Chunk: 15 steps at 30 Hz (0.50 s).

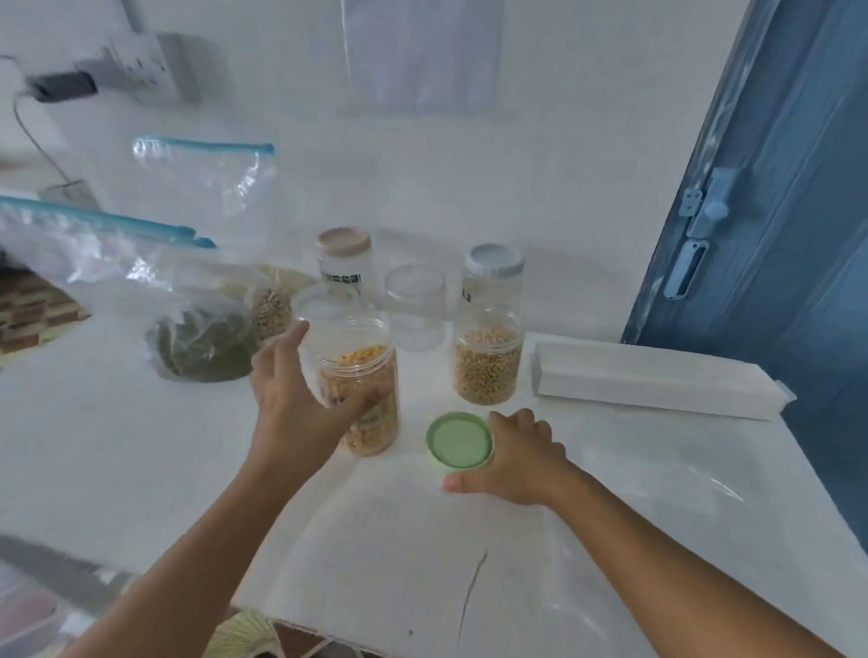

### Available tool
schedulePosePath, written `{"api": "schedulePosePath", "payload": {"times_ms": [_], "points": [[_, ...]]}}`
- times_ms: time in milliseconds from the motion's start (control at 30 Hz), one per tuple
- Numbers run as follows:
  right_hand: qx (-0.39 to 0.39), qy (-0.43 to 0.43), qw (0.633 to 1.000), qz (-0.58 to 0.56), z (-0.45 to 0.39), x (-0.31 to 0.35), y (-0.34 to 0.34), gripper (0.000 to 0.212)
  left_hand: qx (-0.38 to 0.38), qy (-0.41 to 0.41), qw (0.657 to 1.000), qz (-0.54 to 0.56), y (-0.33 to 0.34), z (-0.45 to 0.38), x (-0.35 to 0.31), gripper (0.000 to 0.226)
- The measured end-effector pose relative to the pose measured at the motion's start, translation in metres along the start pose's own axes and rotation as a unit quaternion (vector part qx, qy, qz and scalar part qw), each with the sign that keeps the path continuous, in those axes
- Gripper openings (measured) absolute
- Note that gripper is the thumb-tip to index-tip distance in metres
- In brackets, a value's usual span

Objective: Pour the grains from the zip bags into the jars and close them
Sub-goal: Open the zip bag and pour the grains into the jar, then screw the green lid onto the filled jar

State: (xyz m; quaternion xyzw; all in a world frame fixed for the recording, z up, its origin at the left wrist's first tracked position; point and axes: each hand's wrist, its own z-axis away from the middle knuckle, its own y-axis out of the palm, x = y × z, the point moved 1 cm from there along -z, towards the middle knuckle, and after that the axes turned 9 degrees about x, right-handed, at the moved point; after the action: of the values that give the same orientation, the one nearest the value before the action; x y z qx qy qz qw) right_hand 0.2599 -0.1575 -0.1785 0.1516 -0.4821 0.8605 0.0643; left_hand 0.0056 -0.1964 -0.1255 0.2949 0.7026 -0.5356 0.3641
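Head view is showing the left hand (292, 397) wrapping its curled fingers and thumb around the clear plastic jar of yellow grains (359, 375), which is standing open-mouthed on the white table (123, 441). The right hand (516, 459) is pinching the round green plastic lid (460, 439), its fingers curling over the far edge and the thumb lying under the near edge; the lid is sitting just beside the jar, between the two hands.

The risk, as I judge it, is lying in the capping: if the lid is coming down tilted, its thread could be catching crooked, and a sideways push against the tall jar could be tipping it and spilling grain unless the left fingers are bracing it firmly.

Beyond the right fingertips, a grey-lidded clear jar (490, 326) is holding tan grains about halfway. Beyond the left fingertips are standing a beige-lidded clear jar (343, 261) and an empty open clear jar (415, 306). Outside the left fingers, a clear zip bag (195, 340) is holding green grains, and another bag behind it is holding brownish grains.
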Motion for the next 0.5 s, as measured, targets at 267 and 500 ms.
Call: {"api": "schedulePosePath", "payload": {"times_ms": [267,500], "points": [[-0.041,0.003,0.999,0.005,-0.016,0.018,0.003,0.111,0.043,0.002,0.994,0.101,-0.005,-0.025,0.019,0.093],[-0.083,-0.123,0.985,-0.086,0.008,0.049,-0.043,0.102,0.123,0.031,0.988,0.088,-0.014,-0.041,0.019,0.092]]}}
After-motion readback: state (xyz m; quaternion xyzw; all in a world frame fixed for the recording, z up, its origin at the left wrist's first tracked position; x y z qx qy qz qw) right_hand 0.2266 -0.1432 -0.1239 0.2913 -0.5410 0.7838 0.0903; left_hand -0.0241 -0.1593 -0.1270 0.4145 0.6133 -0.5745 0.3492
